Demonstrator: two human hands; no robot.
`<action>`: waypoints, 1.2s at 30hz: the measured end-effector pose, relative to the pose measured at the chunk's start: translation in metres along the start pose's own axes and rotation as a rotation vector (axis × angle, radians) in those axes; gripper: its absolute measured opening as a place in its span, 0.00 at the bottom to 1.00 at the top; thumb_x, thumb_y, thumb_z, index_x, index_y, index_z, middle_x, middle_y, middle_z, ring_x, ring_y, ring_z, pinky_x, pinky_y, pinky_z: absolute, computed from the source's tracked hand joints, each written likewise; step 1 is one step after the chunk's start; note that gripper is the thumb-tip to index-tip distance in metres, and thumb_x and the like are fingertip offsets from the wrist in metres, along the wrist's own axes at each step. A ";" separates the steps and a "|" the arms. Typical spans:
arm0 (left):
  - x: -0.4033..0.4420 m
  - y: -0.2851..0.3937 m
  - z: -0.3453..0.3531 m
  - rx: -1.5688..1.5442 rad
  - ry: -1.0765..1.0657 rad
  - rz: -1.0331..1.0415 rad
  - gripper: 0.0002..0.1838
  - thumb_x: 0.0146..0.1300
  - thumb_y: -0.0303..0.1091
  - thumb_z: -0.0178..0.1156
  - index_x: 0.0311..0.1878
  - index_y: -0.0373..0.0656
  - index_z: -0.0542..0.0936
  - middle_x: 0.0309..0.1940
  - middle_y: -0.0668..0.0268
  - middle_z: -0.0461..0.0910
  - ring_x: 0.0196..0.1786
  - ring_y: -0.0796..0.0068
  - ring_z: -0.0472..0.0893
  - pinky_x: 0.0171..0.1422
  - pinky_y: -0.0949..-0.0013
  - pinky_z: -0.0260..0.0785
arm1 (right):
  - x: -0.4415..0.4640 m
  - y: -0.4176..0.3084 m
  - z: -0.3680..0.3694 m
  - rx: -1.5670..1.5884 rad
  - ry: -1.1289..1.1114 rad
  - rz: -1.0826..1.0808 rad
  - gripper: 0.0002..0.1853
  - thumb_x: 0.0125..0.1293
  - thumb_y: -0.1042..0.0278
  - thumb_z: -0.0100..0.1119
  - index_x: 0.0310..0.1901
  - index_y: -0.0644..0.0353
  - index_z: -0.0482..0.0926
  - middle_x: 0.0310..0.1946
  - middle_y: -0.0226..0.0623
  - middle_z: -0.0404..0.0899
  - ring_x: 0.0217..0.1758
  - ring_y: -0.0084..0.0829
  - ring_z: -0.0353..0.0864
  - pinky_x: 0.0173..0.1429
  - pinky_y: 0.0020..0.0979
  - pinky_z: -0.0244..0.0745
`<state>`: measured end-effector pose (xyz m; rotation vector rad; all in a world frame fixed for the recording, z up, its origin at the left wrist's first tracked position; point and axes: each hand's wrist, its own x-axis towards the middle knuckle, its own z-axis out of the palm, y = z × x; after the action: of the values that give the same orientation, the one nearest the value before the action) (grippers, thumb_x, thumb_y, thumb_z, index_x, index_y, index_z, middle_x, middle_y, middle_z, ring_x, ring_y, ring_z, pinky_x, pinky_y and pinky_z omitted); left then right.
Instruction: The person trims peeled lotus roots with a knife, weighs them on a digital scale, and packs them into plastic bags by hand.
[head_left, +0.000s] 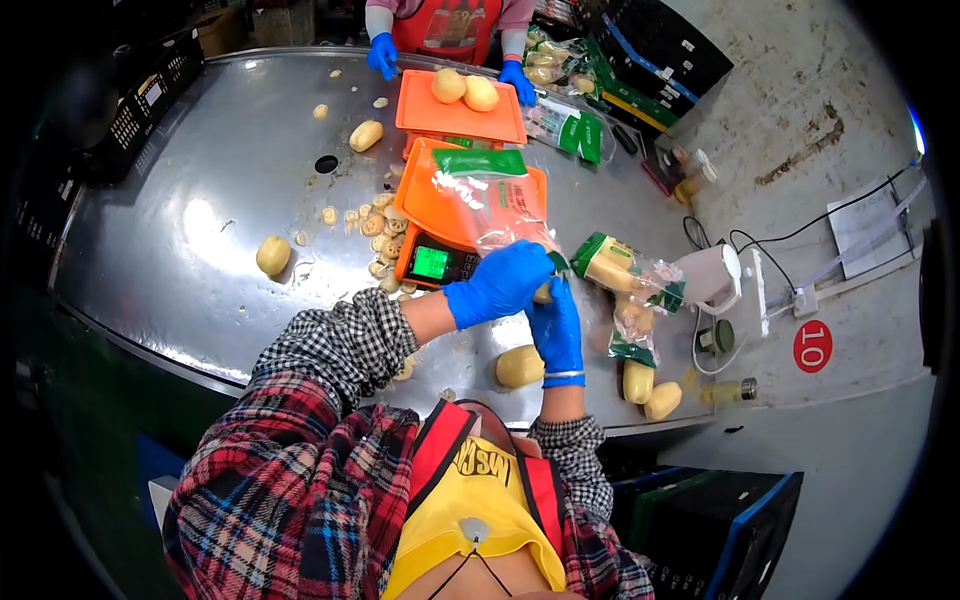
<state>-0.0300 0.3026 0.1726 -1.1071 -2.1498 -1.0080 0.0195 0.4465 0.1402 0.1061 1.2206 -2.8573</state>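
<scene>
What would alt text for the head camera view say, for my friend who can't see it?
Two blue-gloved hands, the left hand and right hand, meet near a clear, green-banded bag over an orange scale on a metal table. Pale potatoes and filled bags lie around. Opposite, another person stands at a second orange tray.

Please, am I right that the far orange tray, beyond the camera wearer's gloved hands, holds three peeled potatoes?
Not three: the head view shows two peeled potatoes on the far orange tray, beyond the camera wearer's gloved left hand and right hand.
</scene>
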 end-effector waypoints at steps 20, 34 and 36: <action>-0.037 -0.011 0.008 -0.063 0.198 -0.082 0.18 0.55 0.30 0.64 0.51 0.44 0.78 0.40 0.62 0.78 0.44 0.56 0.77 0.47 0.59 0.71 | 0.120 0.047 0.025 -0.668 -0.041 -0.313 0.20 0.68 0.69 0.50 0.61 0.58 0.68 0.49 0.35 0.77 0.49 0.28 0.77 0.53 0.31 0.73; -0.058 -0.001 -0.009 0.155 0.074 -0.338 0.41 0.45 0.35 0.73 0.66 0.43 0.69 0.53 0.54 0.70 0.54 0.52 0.69 0.59 0.56 0.62 | 0.059 0.034 0.001 -1.192 -0.263 -0.294 0.20 0.62 0.73 0.58 0.56 0.58 0.73 0.42 0.34 0.80 0.41 0.27 0.80 0.43 0.30 0.76; -0.068 -0.007 -0.009 0.131 0.073 -0.413 0.50 0.44 0.36 0.74 0.72 0.44 0.60 0.58 0.50 0.66 0.58 0.51 0.66 0.63 0.56 0.59 | 0.015 0.016 -0.018 -0.887 -0.226 -0.142 0.14 0.59 0.75 0.62 0.48 0.62 0.79 0.39 0.38 0.82 0.38 0.28 0.81 0.44 0.29 0.76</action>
<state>0.0009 0.2615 0.1268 -0.5664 -2.3987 -1.0418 0.0061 0.4484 0.1152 -0.3230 2.3277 -2.0583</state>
